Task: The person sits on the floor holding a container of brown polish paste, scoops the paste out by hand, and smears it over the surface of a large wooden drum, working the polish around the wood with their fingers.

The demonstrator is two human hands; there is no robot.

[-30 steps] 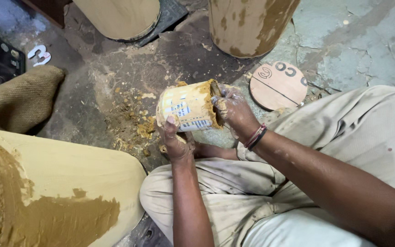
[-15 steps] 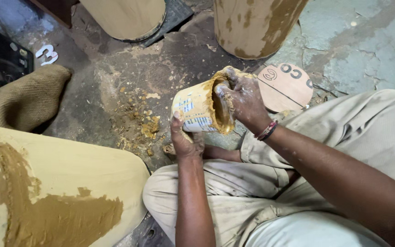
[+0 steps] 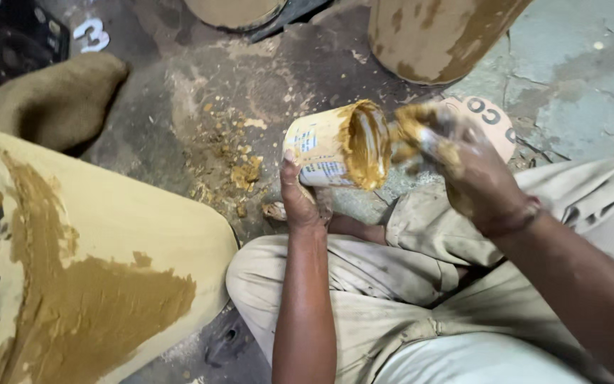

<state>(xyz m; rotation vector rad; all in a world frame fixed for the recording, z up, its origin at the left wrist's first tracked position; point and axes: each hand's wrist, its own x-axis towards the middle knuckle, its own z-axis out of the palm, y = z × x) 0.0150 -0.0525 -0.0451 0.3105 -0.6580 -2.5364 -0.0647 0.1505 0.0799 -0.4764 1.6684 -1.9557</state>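
Note:
My left hand (image 3: 302, 198) grips a cream-coloured can (image 3: 325, 147) with a printed label, tipped on its side so its mouth faces right. The can's inside is coated with thick yellow-brown paste (image 3: 368, 144). Just to the right of the can's mouth, my right hand (image 3: 463, 165) is pulled out of the can, blurred, its fingers cupped around a lump of the same paste. A bracelet sits on the right wrist. Both hands are above my knees, over the stained floor.
A large cream-coloured curved body smeared with brown paste (image 3: 87, 284) fills the left foreground. A burlap sack (image 3: 51, 99) lies at the upper left. A paste-streaked drum (image 3: 435, 35) stands at the top right, a round disc (image 3: 488, 117) on the floor beside it. Paste crumbs (image 3: 239, 171) litter the floor.
My right hand was inside the can's mouth; now it has come out to the right with paste on its fingers. The can has tilted more sideways in my left hand.

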